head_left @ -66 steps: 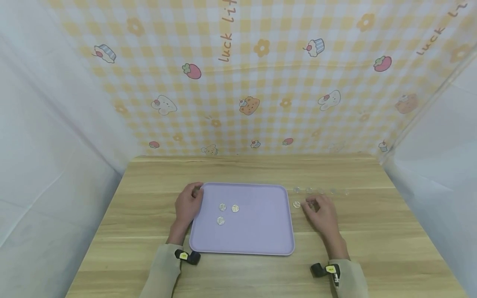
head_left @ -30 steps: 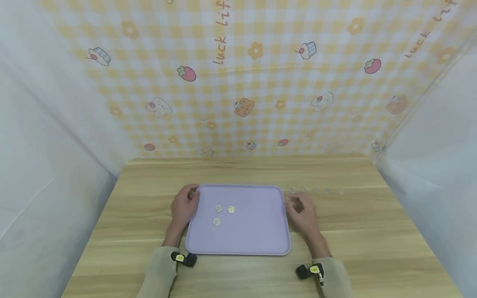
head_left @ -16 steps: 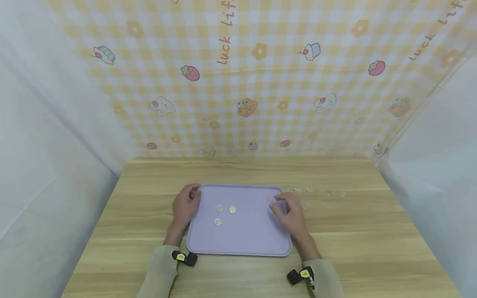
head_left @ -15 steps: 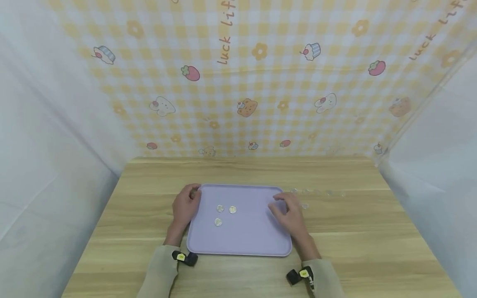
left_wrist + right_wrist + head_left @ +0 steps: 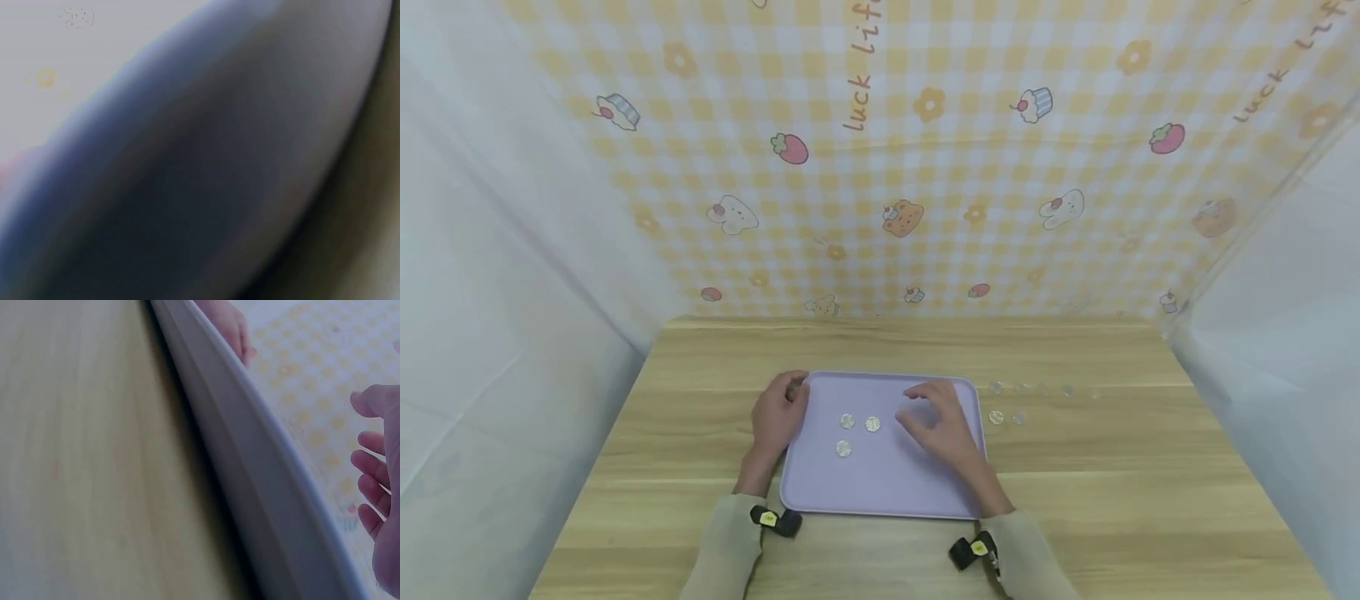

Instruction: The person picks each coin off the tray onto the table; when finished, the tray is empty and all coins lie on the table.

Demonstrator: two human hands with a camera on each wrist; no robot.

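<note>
A lilac tray (image 5: 917, 492) lies on the wooden table in the head view. My left hand (image 5: 777, 417) grips its left rim near the far corner, thumb along the edge and fingers curled outside. Three small round patterned discs, one of them a shiny disc (image 5: 872, 424), sit on the left half of the tray. Over its right half hovers my right hand (image 5: 942, 427), thumb and fingers spread apart with nothing between them. In the right wrist view those fingers (image 5: 373, 467) are loosely bent above the tray's rim. A blurred tray wall fills much of the left wrist view.
Right of the tray, two discs lie side by side, the nearer to it a bright disc (image 5: 996, 417). Behind them runs a row of several clear discs, faint against the wood, starting with a clear disc (image 5: 996, 387). A checked cloth (image 5: 850, 192) hangs behind the table.
My right hand has moved left from the discs beside the tray to over the tray, its fingers spreading; two discs beside the tray show again. My left hand stays on the rim.
</note>
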